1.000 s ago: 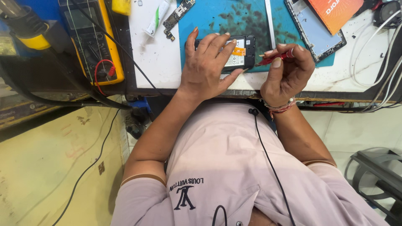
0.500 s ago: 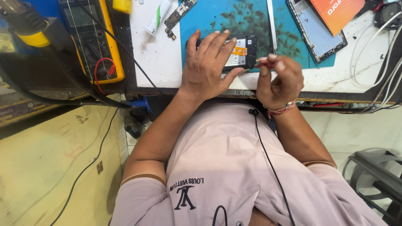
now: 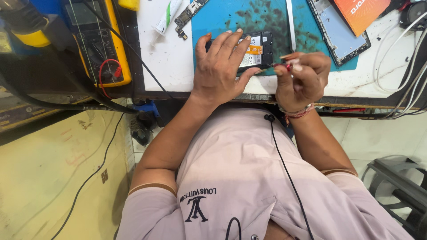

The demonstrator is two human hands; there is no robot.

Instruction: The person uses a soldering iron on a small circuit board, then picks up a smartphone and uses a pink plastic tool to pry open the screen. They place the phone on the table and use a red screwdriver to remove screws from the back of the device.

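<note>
Black phone point(image 3: 255, 49) with orange strip under left hand point(image 3: 220, 71); red tool point(image 3: 284, 66) in right hand point(image 3: 300, 80); stained teal mat point(image 3: 262, 18) beneath; yellow-black meter point(image 3: 95, 40) left of left hand; orange card point(image 3: 360, 13) beyond right hand.

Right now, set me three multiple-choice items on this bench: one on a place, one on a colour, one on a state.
1. Where does the opened phone lie?
A. on the blue mat
B. on the floor
C. on the meter

2. What colour is the casing of the meter at the left?
A. green
B. yellow
C. white

3. What is the state of the right hand?
A. flat and open on the bench
B. hanging below the bench
C. pinched on a thin red tool

Answers:
1. A, the phone rests on the mat under the left hand.
2. B, the meter's edge is yellow around a dark face.
3. C, the fingers close on the tool, its tip by the phone's edge.
</note>
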